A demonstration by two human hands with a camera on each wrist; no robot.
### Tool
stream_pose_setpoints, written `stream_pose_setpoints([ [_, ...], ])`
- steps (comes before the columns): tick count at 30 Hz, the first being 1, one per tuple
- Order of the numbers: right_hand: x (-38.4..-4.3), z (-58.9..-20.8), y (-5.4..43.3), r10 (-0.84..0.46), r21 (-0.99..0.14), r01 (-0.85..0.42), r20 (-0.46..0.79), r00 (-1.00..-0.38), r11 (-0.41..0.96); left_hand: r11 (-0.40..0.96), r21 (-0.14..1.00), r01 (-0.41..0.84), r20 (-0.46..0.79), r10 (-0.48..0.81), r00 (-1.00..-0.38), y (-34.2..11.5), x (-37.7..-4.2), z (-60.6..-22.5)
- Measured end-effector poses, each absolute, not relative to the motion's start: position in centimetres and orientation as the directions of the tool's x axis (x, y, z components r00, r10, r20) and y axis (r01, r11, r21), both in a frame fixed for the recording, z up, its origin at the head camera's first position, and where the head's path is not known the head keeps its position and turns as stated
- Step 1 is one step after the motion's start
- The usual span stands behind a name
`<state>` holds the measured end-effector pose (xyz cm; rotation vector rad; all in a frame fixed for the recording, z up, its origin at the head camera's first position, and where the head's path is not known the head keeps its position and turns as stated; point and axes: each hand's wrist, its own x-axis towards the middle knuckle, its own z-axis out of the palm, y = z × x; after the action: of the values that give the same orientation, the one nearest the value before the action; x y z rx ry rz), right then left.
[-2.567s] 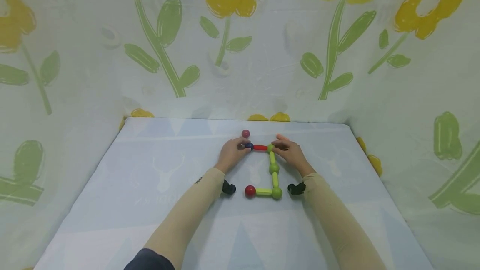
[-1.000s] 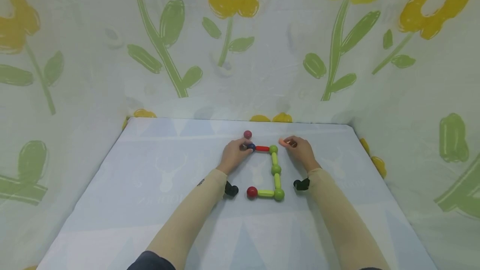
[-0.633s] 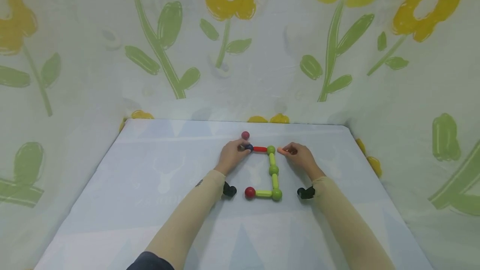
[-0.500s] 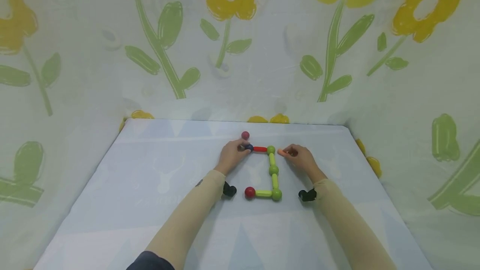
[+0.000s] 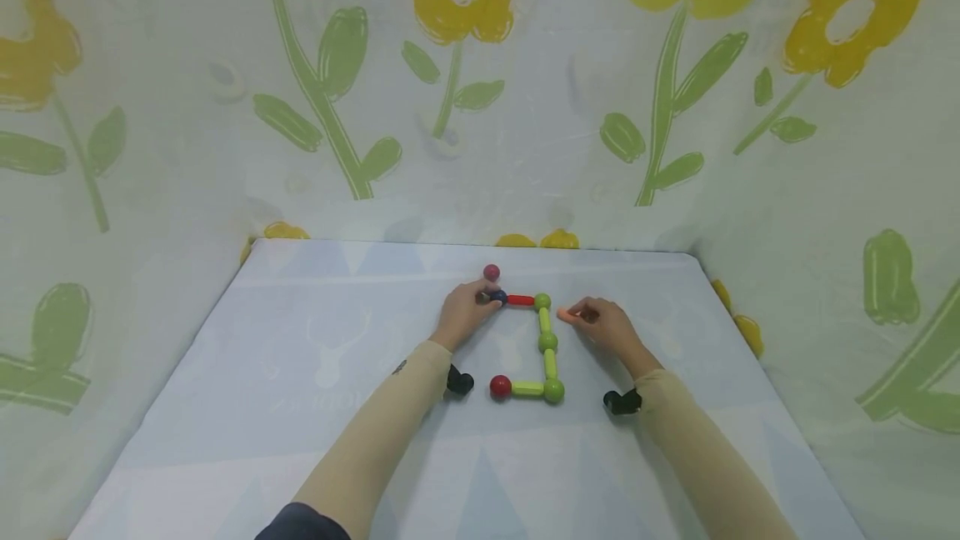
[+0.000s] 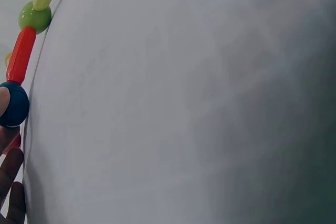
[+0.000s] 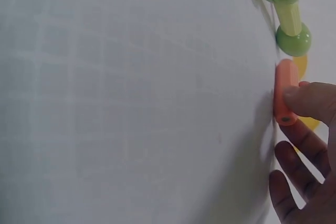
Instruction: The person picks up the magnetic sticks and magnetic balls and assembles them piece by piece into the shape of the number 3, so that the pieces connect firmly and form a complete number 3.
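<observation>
My left hand (image 5: 461,312) pinches a dark blue ball (image 5: 499,298) at the far left end of a chain of balls and rods on the table. From that ball a red rod (image 5: 521,301) runs to a green ball (image 5: 542,302). Yellow-green rods and green balls then come toward me, and the chain turns left to a red ball (image 5: 500,387). Right of the chain, my right hand (image 5: 609,326) pinches a short orange rod (image 5: 566,316), apart from the chain. In the right wrist view, thumb and index finger grip the orange rod (image 7: 285,93), its near end showing a dark centre.
A loose dark pink ball (image 5: 491,272) lies just behind my left fingers. The white patterned table (image 5: 315,415) ends at a flower-printed curtain (image 5: 525,107) at the back and sides. Black camera mounts (image 5: 622,402) stick out from both wrists.
My right hand has let go of the far green ball and picked up the orange rod from behind it. It has since brought the rod toward me. My left hand stays on the blue ball.
</observation>
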<state>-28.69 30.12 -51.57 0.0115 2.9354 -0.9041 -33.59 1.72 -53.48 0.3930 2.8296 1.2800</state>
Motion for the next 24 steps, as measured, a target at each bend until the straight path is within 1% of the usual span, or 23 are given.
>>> stream_pose_setpoints([
  [7,-28.0,-51.3,30.2,-0.015,-0.562,0.04,-0.094,-0.995,0.826,0.632,0.737,0.24,0.112,0.236,-0.965,1.7,-33.6,-53.6],
  [16,-27.5,-51.7,30.5,-0.068,-0.58,-0.045,-0.019,-0.997,0.813,0.635,0.735,0.236,0.109,0.232,-0.967,1.7,-33.7,-53.9],
  [24,-27.4,-51.8,30.3,-0.059,-0.575,-0.034,-0.025,-0.998,0.817,0.642,0.735,0.22,0.092,0.227,-0.97,1.7,-33.7,-53.7],
])
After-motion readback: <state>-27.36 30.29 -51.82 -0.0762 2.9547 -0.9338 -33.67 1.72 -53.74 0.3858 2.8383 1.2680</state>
